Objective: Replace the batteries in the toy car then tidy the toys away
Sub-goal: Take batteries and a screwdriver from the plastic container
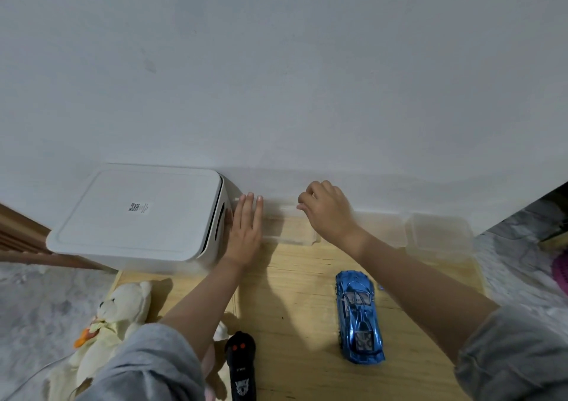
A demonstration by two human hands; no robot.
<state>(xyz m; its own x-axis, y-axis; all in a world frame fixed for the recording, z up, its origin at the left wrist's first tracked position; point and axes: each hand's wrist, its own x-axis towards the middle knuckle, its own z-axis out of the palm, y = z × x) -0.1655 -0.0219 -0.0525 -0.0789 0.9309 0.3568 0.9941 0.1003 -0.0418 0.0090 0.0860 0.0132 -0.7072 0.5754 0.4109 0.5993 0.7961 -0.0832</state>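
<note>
The left hand's (246, 231) fingers (247, 207) are lying flat and together against the near end of a clear plastic container (290, 227), while the right hand's (327, 213) fingers are curling loosely over its far rim, pinching nothing that can be made out. The container is sitting at twelve o'clock on the wooden desk (295, 293), with a white lidded storage box (138, 216) touching the left hand at ten o'clock. The blue toy car (358, 316) is resting at five o'clock, the black remote control (240, 367) at six and a cream plush bear (113, 317) at eight.
</note>
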